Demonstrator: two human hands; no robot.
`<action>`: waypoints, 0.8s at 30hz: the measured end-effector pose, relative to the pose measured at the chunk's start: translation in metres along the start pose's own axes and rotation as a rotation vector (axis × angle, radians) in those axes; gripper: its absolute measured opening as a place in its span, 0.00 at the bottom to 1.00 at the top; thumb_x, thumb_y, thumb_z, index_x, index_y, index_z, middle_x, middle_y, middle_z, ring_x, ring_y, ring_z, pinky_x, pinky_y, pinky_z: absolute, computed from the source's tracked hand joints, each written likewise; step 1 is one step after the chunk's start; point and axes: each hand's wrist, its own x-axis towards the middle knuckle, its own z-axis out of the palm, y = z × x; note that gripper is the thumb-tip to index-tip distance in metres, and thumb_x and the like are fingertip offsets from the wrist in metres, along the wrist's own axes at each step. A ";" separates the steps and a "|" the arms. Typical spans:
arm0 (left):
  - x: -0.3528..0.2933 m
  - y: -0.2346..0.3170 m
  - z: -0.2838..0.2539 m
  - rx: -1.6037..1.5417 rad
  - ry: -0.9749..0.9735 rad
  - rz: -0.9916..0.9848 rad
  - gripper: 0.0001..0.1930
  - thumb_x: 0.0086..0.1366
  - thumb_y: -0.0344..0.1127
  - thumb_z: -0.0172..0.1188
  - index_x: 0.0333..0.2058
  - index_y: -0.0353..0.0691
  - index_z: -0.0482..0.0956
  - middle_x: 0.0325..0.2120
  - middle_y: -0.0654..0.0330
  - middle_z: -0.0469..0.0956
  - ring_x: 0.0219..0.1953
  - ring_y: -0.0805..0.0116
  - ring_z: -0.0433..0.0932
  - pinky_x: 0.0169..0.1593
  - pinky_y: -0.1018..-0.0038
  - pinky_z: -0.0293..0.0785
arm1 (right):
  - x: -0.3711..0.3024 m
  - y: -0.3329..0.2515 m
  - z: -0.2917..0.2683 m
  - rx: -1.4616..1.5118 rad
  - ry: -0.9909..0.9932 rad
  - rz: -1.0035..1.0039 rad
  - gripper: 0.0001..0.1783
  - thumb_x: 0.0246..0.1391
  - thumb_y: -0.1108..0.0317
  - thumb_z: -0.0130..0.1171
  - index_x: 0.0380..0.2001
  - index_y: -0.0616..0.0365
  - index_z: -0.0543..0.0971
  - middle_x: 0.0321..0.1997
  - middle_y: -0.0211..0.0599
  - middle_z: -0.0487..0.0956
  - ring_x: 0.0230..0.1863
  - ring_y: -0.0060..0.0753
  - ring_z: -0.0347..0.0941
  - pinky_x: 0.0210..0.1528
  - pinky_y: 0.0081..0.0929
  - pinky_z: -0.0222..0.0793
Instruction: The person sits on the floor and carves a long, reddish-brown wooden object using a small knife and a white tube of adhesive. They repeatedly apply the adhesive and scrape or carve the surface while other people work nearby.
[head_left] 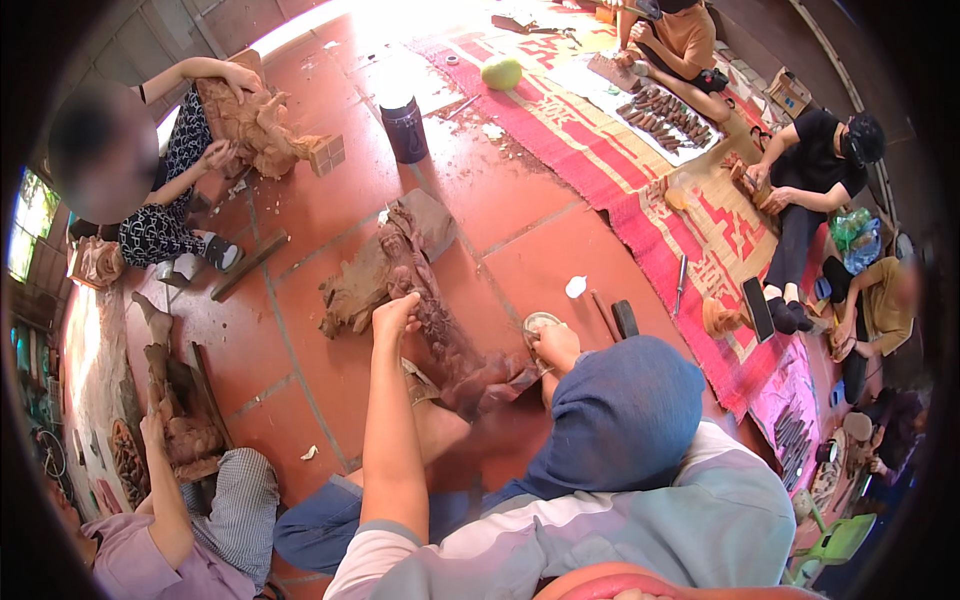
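Your left hand (398, 315) curls its grip beside the left edge of a dark reddish-brown carving (425, 300); whether its fingers pinch anything, you cannot tell. Your right hand (556, 346) closes its grip on a pale round thing (541, 322), just right of the carving. The carving lies lengthwise before you, its near end spreading out between your hands and its far end over a rough piece of wood (350, 290) on the red tile floor (520, 250). Right of your right hand are a white scrap (576, 287), a thin brown stick (604, 312) and a dark block (625, 318). Beyond the carving stands a dark cylindrical container (403, 132); to the left lies a wooden bar (250, 266). Farther left, a co-worker rests a hand on a larger carved figure (265, 130); near left, another co-worker reaches toward a carved piece (190, 440). Across the right side runs a red patterned mat (660, 265), with a slender tool (681, 285), a green round fruit (501, 72) and, far right, rows of tools (665, 118) on it.
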 end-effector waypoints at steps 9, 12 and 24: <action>-0.002 0.000 -0.003 0.022 0.030 0.000 0.14 0.49 0.37 0.65 0.29 0.31 0.78 0.22 0.62 0.74 0.18 0.78 0.68 0.22 0.80 0.72 | -0.002 -0.005 0.001 -0.032 -0.011 -0.006 0.12 0.40 0.62 0.53 0.29 0.51 0.79 0.27 0.41 0.78 0.30 0.43 0.75 0.35 0.39 0.70; -0.003 0.001 -0.003 0.016 0.034 -0.002 0.15 0.49 0.38 0.65 0.29 0.31 0.78 0.22 0.63 0.74 0.19 0.77 0.69 0.22 0.80 0.72 | -0.001 -0.004 0.000 -0.015 -0.020 -0.020 0.12 0.40 0.61 0.53 0.28 0.50 0.80 0.27 0.41 0.78 0.30 0.43 0.75 0.34 0.39 0.70; -0.001 -0.003 -0.007 0.019 0.037 0.002 0.14 0.49 0.38 0.65 0.27 0.31 0.77 0.20 0.63 0.72 0.17 0.77 0.68 0.21 0.80 0.72 | -0.002 -0.005 0.004 -0.018 0.007 0.002 0.11 0.39 0.59 0.54 0.26 0.51 0.80 0.26 0.39 0.78 0.30 0.41 0.76 0.33 0.38 0.71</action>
